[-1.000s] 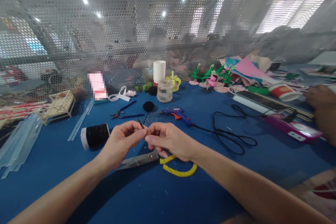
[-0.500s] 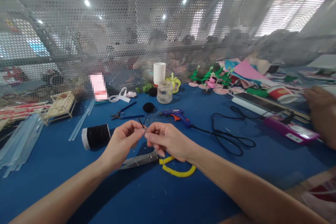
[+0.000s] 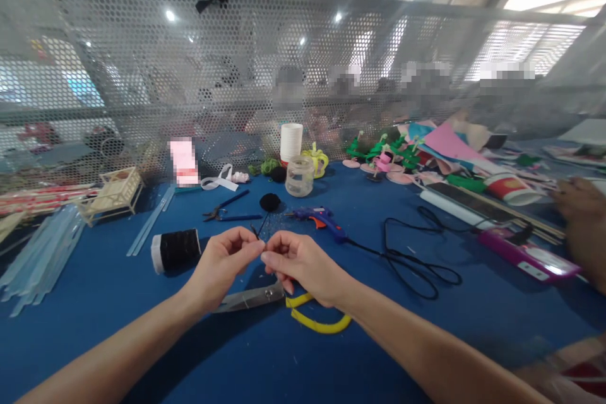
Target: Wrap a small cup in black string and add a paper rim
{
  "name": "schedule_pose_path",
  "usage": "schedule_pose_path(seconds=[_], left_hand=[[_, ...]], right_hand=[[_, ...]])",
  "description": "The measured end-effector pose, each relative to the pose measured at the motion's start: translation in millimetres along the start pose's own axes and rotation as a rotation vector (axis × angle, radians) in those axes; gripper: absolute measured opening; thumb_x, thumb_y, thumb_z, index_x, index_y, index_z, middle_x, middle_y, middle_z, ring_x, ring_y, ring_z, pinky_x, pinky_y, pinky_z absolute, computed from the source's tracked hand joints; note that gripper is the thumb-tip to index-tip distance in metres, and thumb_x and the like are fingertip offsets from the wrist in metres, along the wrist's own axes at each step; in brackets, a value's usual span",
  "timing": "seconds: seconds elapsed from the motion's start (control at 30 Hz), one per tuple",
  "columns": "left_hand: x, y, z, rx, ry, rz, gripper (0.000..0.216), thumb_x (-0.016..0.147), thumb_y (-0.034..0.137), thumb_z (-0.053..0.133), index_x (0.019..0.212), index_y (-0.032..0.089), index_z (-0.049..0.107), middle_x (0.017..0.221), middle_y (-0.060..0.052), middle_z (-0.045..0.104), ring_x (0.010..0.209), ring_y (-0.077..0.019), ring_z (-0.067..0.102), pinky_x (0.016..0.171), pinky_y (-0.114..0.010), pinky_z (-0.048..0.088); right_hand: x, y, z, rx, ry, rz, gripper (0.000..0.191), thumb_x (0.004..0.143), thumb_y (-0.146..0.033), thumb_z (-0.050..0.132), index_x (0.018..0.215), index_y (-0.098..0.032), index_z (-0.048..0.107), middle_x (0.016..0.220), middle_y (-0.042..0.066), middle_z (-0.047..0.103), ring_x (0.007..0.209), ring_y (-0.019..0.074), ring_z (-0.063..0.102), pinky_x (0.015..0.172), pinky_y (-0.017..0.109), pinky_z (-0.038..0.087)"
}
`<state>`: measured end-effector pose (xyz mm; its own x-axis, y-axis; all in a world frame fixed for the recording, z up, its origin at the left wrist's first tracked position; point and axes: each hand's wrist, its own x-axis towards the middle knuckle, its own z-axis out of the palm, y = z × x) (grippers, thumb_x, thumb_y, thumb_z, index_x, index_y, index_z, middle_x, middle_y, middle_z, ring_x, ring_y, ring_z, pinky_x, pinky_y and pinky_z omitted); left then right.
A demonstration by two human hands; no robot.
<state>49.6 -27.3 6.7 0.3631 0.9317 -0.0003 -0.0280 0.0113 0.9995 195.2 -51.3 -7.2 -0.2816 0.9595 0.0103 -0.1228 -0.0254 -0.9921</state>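
My left hand (image 3: 231, 262) and my right hand (image 3: 298, 265) meet above the table, thumbs and fingertips pinched almost together. Between them is a thin dark strand (image 3: 255, 231), whose end pokes up past the left fingers; whether it is thread or wire I cannot tell. Just beyond lies a small black ball (image 3: 270, 202), with a thin dark line running down from it toward my fingers. Scissors with yellow handles (image 3: 322, 327) lie under my hands, their blades pointing left. A spool of black thread (image 3: 176, 251) rests on its side to the left of my left hand.
Pliers (image 3: 227, 208) and a blue glue gun (image 3: 322, 221) lie beyond my hands, its cable looping right to a purple power strip (image 3: 528, 255). A clear jar (image 3: 299, 177) stands behind. Glue sticks (image 3: 45, 259) lie left. Another person's hand (image 3: 584, 214) is at the right.
The view has tilted up slightly, so the things on the table sit lower. My hands stay pinched together, with only a slight shift of the fingers.
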Motion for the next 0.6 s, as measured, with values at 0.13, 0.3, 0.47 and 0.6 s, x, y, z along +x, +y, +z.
schedule_pose_path(seconds=[0.13,0.3,0.47,0.6], left_hand=[[-1,0,-3,-0.030,-0.050,-0.011,0.025,0.066,0.031,0.065,0.059,0.014,0.048,0.048,0.008,0.040,0.043,-0.0035,0.028,0.042,-0.019,0.019],[8,6,-6,0.000,-0.032,-0.033,0.026,0.063,0.031,0.066,0.058,0.014,0.047,0.047,0.007,0.041,0.042,-0.0034,0.029,0.042,-0.019,0.019],[22,17,-4,0.095,-0.006,-0.064,0.025,0.060,0.031,0.066,0.058,0.014,0.048,0.044,0.008,0.041,0.039,-0.0033,0.028,0.041,-0.019,0.016],[22,15,4,0.073,0.059,-0.072,0.027,0.060,0.033,0.065,0.055,0.014,0.046,0.044,0.008,0.039,0.040,-0.0036,0.027,0.041,-0.019,0.017]], right_hand=[[1,-2,0,0.063,-0.088,0.038,0.029,0.064,-0.039,0.065,0.069,-0.015,0.050,0.056,-0.005,0.054,0.042,0.0030,0.044,0.039,0.016,0.035],[10,-3,0,0.077,-0.064,0.079,0.035,0.057,-0.041,0.069,0.067,-0.015,0.049,0.055,-0.004,0.055,0.048,0.0051,0.049,0.046,0.018,0.037],[20,-2,0,0.102,0.022,0.028,0.032,0.059,-0.041,0.067,0.066,-0.016,0.049,0.055,-0.004,0.055,0.050,0.0074,0.049,0.050,0.021,0.038],[20,4,-2,0.032,0.068,-0.023,0.031,0.063,-0.043,0.064,0.065,-0.017,0.048,0.055,-0.003,0.052,0.051,0.0090,0.047,0.052,0.023,0.039]])
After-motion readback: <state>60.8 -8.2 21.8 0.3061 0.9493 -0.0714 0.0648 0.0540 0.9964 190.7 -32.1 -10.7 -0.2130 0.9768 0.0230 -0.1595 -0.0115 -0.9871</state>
